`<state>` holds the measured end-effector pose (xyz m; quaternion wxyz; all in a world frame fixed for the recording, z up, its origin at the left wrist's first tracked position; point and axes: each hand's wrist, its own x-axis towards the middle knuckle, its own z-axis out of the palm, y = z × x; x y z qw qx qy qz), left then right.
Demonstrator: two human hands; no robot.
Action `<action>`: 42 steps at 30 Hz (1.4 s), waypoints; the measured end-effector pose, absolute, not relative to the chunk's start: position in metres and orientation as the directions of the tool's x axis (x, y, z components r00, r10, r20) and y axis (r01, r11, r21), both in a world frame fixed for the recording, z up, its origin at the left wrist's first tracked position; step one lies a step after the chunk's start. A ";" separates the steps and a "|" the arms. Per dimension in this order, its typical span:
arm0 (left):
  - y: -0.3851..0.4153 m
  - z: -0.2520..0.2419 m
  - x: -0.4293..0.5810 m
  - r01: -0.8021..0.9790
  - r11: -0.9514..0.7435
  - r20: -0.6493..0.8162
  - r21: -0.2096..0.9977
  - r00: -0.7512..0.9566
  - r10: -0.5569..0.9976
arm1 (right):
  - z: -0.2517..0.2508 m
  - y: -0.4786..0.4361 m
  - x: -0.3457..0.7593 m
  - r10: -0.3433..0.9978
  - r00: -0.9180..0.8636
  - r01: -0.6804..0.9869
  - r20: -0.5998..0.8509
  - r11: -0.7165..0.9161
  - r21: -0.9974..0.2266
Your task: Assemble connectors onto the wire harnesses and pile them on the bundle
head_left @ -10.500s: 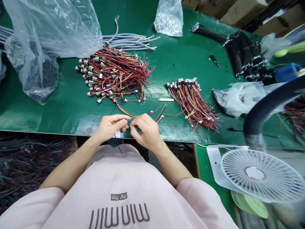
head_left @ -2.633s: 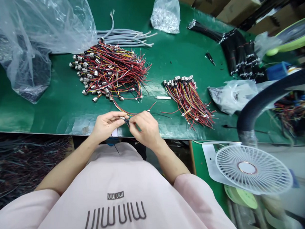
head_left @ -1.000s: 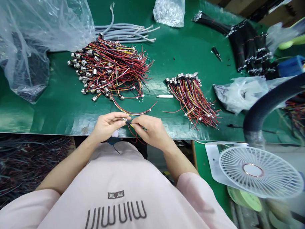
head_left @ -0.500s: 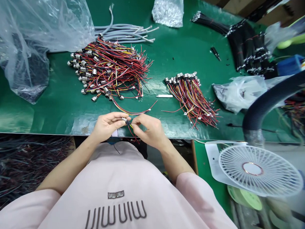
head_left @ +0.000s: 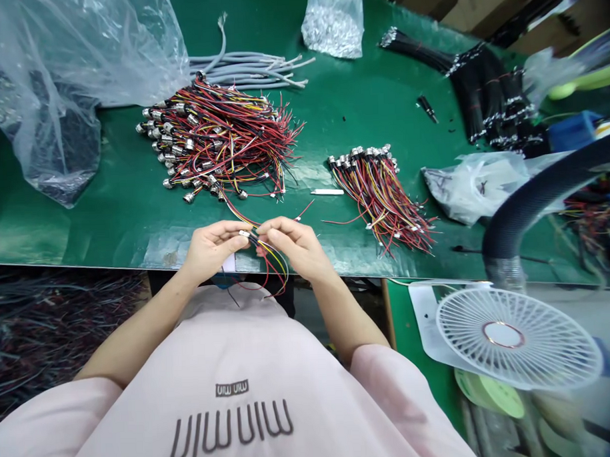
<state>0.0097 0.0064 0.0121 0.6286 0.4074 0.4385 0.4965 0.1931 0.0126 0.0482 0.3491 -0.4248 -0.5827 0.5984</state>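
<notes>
My left hand (head_left: 213, 248) pinches the small metal connector end of a wire harness (head_left: 266, 256) at the near edge of the green table (head_left: 124, 215). Close beside it, my right hand (head_left: 293, 245) pinches the same harness's red, yellow and black wires, which loop down over the table edge toward my lap. A large heap of similar wired connectors (head_left: 216, 141) lies beyond my hands. A smaller, tidier bundle (head_left: 378, 192) lies to the right of it.
A big clear plastic bag (head_left: 64, 77) sits at the left. Grey cables (head_left: 249, 64) and a small bag of parts (head_left: 332, 24) lie at the back. Black cables (head_left: 491, 102), another clear bag (head_left: 473, 186), a black hose (head_left: 539, 200) and a white fan (head_left: 514, 341) crowd the right.
The loose wires that lay on the table have been drawn back and now hang in a loop below my hands. Both hands stay together at the table edge.
</notes>
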 end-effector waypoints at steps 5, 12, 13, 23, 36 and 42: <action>0.008 0.011 0.009 -0.270 0.154 -0.137 0.951 0.081 0.987 | 0.048 0.007 0.205 0.761 -0.567 0.036 -0.314 -0.358 -0.933; 0.009 0.011 0.009 -0.229 0.150 -0.135 0.962 0.078 0.988 | 0.046 0.004 0.222 0.740 -0.553 0.077 -0.383 -0.413 -0.908; 0.008 0.011 0.008 -0.222 0.149 -0.134 0.964 0.080 0.988 | 0.047 0.004 0.224 0.720 -0.578 0.092 -0.385 -0.411 -0.907; 0.008 0.000 0.001 -0.189 0.134 -0.106 0.973 0.151 0.983 | 0.134 0.007 0.302 0.768 -0.532 0.437 -0.356 -0.111 -0.893; 0.010 -0.001 0.002 -0.126 0.130 -0.116 0.983 0.113 0.987 | 0.101 0.113 0.389 0.976 0.057 0.951 0.208 -0.116 0.286; 0.010 -0.002 0.002 -0.148 0.153 -0.133 0.977 0.141 0.981 | 0.073 0.104 0.378 0.993 0.040 0.949 0.114 -0.073 0.305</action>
